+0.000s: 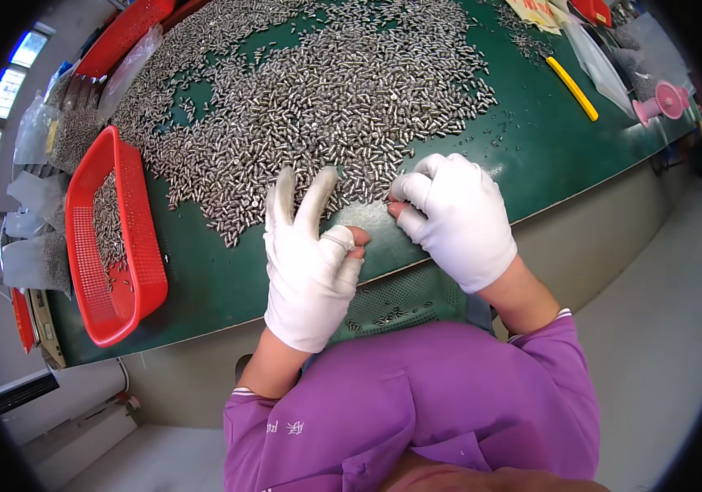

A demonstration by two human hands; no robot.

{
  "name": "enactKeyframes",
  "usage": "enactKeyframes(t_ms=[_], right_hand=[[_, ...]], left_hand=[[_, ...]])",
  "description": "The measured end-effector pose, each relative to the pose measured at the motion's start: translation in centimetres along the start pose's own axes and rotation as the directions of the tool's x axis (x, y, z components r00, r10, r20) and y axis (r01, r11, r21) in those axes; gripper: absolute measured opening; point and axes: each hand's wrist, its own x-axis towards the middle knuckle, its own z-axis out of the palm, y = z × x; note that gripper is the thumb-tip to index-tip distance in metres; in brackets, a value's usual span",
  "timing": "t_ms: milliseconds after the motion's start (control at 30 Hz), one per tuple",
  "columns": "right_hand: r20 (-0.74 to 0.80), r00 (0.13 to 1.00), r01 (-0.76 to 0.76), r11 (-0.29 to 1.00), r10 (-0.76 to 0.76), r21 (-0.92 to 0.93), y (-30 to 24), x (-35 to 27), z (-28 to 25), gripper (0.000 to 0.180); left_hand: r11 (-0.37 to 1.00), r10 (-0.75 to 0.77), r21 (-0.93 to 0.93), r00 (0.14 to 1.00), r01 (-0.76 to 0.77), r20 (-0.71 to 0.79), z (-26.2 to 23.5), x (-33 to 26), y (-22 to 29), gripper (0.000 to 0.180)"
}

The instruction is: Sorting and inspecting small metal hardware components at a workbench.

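A large heap of small silvery metal pins [334, 98] is spread over the green tabletop [211, 283]. Both hands wear white gloves with bare thumb and index tips. My left hand [310, 262] lies at the heap's near edge, two fingers stretched over the pins, while its thumb and index tip press together. Just to the right, my right hand [457, 217] is closed in a pinch at the near edge of the heap. Whatever sits between either pair of fingertips is too small to make out.
A red plastic basket [144, 258] holding more pins stands at the left. Below the table's front edge, a green perforated tray [441, 287] has several pins in it. On the right lie a yellow strip [572, 88] and a pink spool-like object [663, 102]. Filled plastic bags [39, 262] line the left.
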Motion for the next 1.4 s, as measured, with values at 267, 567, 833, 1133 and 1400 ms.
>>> enactKeyframes(t_ms=[267,567,833,1133,1400], right_hand=[[0.102,0.984,0.130,0.982,-0.144,0.137,-0.9,-0.4,0.1,0.008],[0.026,0.999,0.043,0.990,-0.047,0.131,-1.7,-1.0,0.9,0.010],[0.033,0.999,0.003,0.985,-0.009,0.171,-2.1,-1.1,1.0,0.011],[0.032,0.999,0.001,0.983,-0.007,0.183,-2.2,-1.1,0.9,0.012],[0.042,0.999,0.016,0.985,-0.024,0.170,-2.1,-1.2,0.6,0.011]], left_hand=[[0.996,-0.088,0.010,0.993,0.089,-0.079,0.5,-0.2,0.0,0.024],[0.995,-0.087,0.034,0.994,0.089,-0.066,0.5,-0.1,0.0,0.016],[0.992,-0.129,0.008,0.990,0.129,-0.054,0.4,0.2,0.1,0.018],[0.993,-0.118,0.021,0.991,0.119,-0.065,0.3,0.1,0.2,0.022],[0.992,-0.126,0.022,0.990,0.127,-0.067,0.4,0.3,0.5,0.020]])
